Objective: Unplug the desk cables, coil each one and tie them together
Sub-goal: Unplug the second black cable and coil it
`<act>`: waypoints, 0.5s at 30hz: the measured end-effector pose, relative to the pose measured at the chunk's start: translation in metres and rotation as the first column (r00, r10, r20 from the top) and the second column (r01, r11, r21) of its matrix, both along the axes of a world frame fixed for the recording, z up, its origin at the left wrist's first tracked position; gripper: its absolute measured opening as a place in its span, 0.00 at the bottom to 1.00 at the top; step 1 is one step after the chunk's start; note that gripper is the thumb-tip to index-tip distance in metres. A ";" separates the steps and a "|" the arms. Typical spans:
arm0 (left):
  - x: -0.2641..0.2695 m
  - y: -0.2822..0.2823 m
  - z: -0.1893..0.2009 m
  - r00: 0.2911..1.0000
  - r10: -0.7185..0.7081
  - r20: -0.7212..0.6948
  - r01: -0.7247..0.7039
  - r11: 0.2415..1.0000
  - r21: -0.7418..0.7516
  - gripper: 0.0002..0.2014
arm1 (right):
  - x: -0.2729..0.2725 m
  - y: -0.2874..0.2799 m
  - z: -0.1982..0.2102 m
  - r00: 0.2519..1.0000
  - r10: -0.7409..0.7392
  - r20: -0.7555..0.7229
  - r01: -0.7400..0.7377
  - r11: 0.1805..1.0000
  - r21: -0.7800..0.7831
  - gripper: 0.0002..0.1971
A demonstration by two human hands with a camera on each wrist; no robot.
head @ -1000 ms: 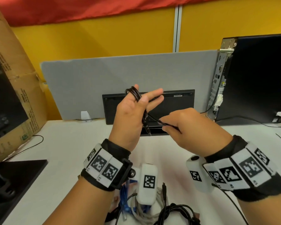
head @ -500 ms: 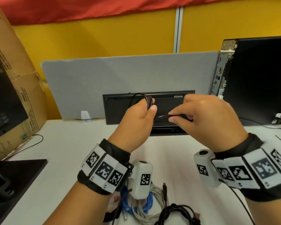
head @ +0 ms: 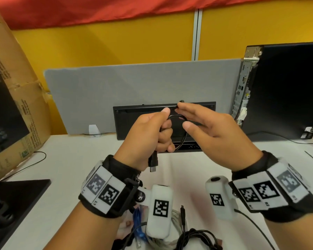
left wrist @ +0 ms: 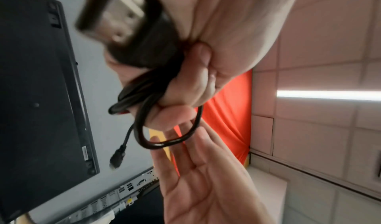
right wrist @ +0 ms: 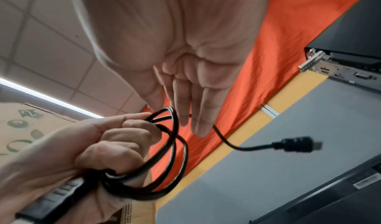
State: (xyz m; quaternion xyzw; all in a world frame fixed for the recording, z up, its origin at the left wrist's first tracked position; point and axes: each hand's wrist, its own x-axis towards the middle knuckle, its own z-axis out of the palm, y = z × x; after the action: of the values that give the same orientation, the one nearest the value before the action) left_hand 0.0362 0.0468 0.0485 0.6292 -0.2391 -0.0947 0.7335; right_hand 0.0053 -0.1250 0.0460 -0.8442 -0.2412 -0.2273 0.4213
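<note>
Nearest, at the bench's (head: 65, 170) front edge: a heap of coiled cables (head: 193, 237), black, grey and blue, lying below the two wrists. White bench top, bare patches left of centre and between the forearms; a black monitor base (head: 16, 199) at the near left, a thin dark wire looping just beyond it. Above the bench, mid-field: left hand (head: 148, 134), grip closed round a black cable (right wrist: 169, 159) wound in several loops, fingers curled through the coil; the larger plug (head: 153, 162) hangs below the fist, pointing down. Right hand (head: 211, 130), grip slack, fingers straight and together, lying against the top of the loops with the cable's tail passing behind them; whether thumb and forefinger pinch the tail cannot be told. The small plug (right wrist: 296, 144) hangs free past the right fingertips, clear of everything. Behind the hands: a black keyboard (head: 134, 123) stood on edge against a grey divider (head: 134, 91). Right rear: a black computer tower (head: 287, 91), port panel facing left, one lead running from it along the bench. Left: a cardboard box (head: 16, 87) leaning in, a dark screen in front of it. Farthest: yellow partition wall, red cloth across its top, tiled ceiling with a strip light.
</note>
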 end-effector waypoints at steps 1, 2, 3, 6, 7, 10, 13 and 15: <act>0.000 0.000 0.000 1.000 -0.030 -0.006 0.030 0.999 -0.016 0.21 | -0.002 0.001 0.000 0.999 0.048 -0.020 -0.047 0.998 0.044 0.27; -0.001 0.000 0.000 0.998 -0.060 -0.004 0.059 0.998 -0.016 0.21 | -0.004 0.002 0.000 0.995 0.095 -0.042 -0.092 0.994 0.062 0.30; -0.002 0.000 0.000 0.995 -0.095 -0.002 0.095 0.995 -0.008 0.21 | -0.006 0.003 0.001 0.990 0.127 -0.056 -0.125 0.991 0.045 0.33; -0.005 -0.002 -0.002 0.978 -0.205 -0.044 0.205 0.979 -0.002 0.21 | -0.009 0.005 0.001 0.976 0.190 -0.106 -0.191 0.982 0.000 0.42; -0.005 -0.002 -0.002 0.975 -0.214 -0.050 0.215 0.977 0.009 0.22 | -0.009 0.005 0.002 0.971 0.202 -0.125 -0.201 0.979 0.018 0.43; -0.005 -0.001 -0.003 0.976 -0.213 -0.032 0.215 0.974 0.068 0.24 | -0.009 0.004 0.002 0.966 0.209 -0.153 -0.201 0.978 0.062 0.41; -0.002 0.000 -0.003 0.966 -0.259 -0.022 0.260 0.962 0.079 0.24 | -0.007 0.003 0.002 0.986 0.131 -0.103 -0.134 0.991 -0.027 0.36; -0.001 0.000 -0.003 0.960 -0.278 -0.003 0.277 0.954 0.119 0.24 | -0.005 0.005 0.001 0.996 0.072 -0.045 -0.075 0.996 -0.058 0.29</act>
State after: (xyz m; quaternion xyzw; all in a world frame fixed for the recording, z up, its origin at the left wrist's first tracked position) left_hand 0.0352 0.0468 0.0452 0.6324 -0.3239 -0.2065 0.6727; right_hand 0.0007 -0.1203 0.0470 -0.8515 -0.2698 -0.1862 0.4092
